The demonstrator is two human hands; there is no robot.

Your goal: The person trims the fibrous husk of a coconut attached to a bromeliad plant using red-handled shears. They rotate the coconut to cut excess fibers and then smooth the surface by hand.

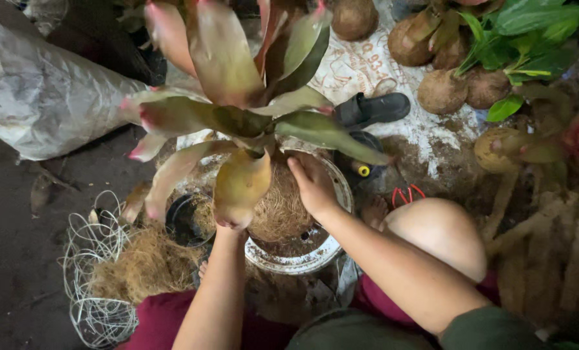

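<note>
A large plant (pixel 237 97) with broad red-green leaves stands in a ball of brown coconut fibre (pixel 278 210) set in a white round pot (pixel 302 259). My right hand (pixel 312 185) presses flat on the fibre ball's right side, just under the leaves. My left hand (pixel 228 227) reaches up against the ball's left side and is mostly hidden behind a drooping leaf, so its fingers cannot be made out.
Loose coconut fibre (pixel 140 266) lies in a white wire basket (pixel 95 285) at the lower left. A small black pot (pixel 186 220) sits beside it. Black sandals (pixel 374 109), red-handled cutters (pixel 406 193), fibre-wrapped plant balls (pixel 442 91) and a grey plastic sack (pixel 36 91) surround me.
</note>
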